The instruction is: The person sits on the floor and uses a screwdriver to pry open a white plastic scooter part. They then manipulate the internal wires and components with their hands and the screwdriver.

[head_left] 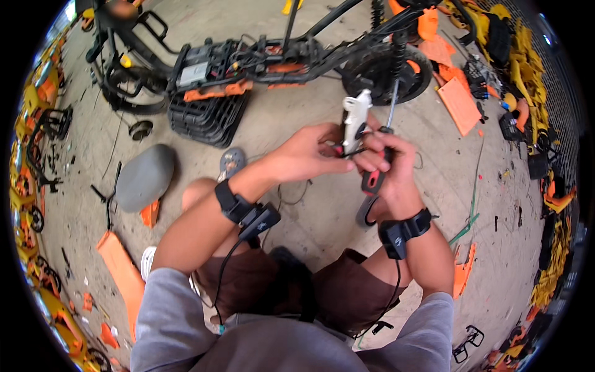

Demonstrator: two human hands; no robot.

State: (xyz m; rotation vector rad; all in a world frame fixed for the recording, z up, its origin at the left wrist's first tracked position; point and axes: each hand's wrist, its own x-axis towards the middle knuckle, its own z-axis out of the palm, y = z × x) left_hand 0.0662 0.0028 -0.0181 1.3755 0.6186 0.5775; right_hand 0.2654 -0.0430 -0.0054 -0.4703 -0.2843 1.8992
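My left hand [313, 150] is closed round the lower end of a pale, silver-white part [355, 118] that looks like a bracket, held upright in front of my knees. A thin dark cable or cord seems to run between my hands at its base. My right hand [392, 158] grips a screwdriver [372, 181] with a red and black handle, its long shaft pointing up and away from me. Fingers of that hand rest close against the pale part; whether they press on it I cannot tell.
Ahead lies a stripped scooter frame [266, 65] with exposed wiring, a black crate [204, 118] and a wheel [387, 71]. A grey seat [145, 178] is at the left. Orange panels [458, 105] and scraps litter the concrete floor. Yellow scooter parts [527, 56] line both sides.
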